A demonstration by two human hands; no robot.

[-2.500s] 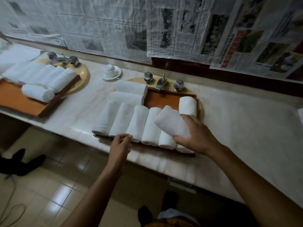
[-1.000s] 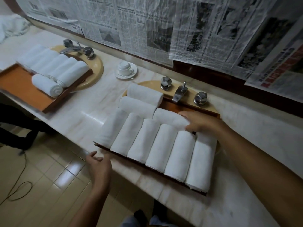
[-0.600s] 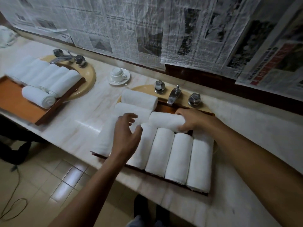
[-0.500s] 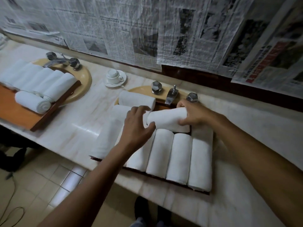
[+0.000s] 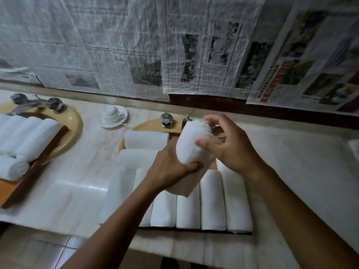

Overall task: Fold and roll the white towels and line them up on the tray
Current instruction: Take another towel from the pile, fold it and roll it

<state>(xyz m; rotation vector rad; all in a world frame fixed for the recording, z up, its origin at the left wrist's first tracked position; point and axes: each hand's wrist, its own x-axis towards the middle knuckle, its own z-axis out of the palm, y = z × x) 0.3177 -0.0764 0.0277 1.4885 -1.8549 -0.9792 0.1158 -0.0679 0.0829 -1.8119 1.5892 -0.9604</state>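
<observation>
I hold one rolled white towel (image 5: 191, 144) in the air above the tray, tilted, with a loose flap hanging from its lower end. My left hand (image 5: 169, 169) grips its lower end from underneath. My right hand (image 5: 231, 146) curls round its upper right side, fingers on the far end. Below them several rolled towels (image 5: 212, 200) lie side by side on the wooden tray (image 5: 194, 229). Two more rolls (image 5: 145, 139) lie crosswise at the tray's back left.
The tray sits over a yellow basin with chrome taps (image 5: 166, 119). A white cup and saucer (image 5: 114, 116) stand on the marble counter (image 5: 77, 171). At the left, a second wooden tray (image 5: 29, 175) holds rolled towels over another basin. Newspaper covers the wall.
Both hands have lifted the crosswise roll off the tray's back row and turned it nearly upright; its end flap has come loose. The view has shifted closer.
</observation>
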